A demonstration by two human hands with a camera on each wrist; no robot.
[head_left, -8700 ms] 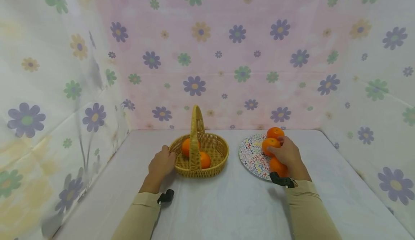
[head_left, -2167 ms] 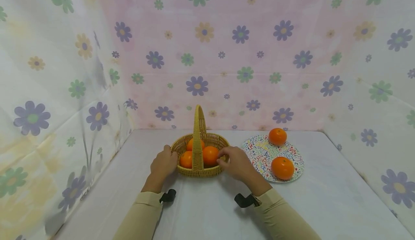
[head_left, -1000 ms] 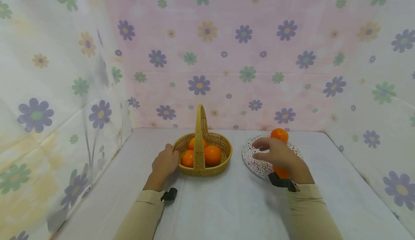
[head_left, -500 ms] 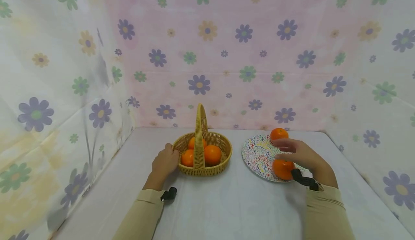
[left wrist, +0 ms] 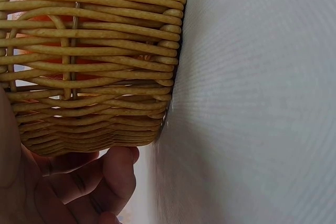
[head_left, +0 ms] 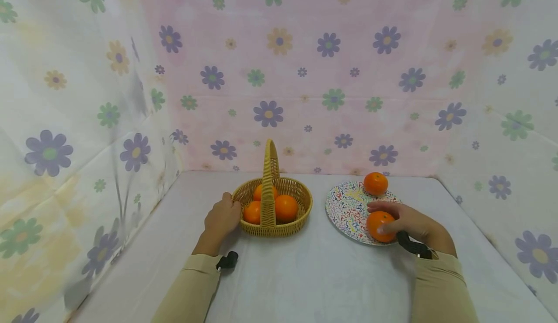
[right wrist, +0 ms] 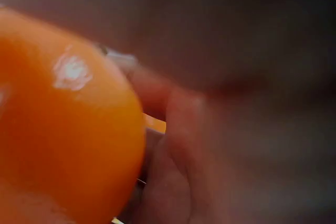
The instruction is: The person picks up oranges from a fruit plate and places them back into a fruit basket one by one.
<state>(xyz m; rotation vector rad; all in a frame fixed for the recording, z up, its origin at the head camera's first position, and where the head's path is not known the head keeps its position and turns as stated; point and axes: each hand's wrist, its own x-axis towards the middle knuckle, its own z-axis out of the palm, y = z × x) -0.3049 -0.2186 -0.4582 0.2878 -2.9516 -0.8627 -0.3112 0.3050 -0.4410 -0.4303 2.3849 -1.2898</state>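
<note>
My left hand [head_left: 221, 219] holds the left rim of a yellow wicker basket [head_left: 301, 223] with a tall handle; in the left wrist view its curled fingers [left wrist: 118, 174] lie against the basket's end. Inside the basket are three oranges, one of them the front right orange [head_left: 286, 209]. My right hand [head_left: 411, 222] has its thumb on the front and its fingers behind the near orange [head_left: 378, 226] on a speckled round plate [head_left: 344, 211]. That orange fills the left of the right wrist view, with fingers around its far side. Another orange [head_left: 376, 183] sits at the plate's back edge.
The white-covered table [head_left: 283, 279] runs between flower-printed cloth walls at the back, left and right. Basket and plate stand side by side with a narrow strip of table between them. A black wrist strap [head_left: 411, 245] sits at the right cuff.
A third orange has gone from the plate into the basket. My right hand has left the basket, moved right over the plate and closed around the near orange. My left hand stays on the rim.
</note>
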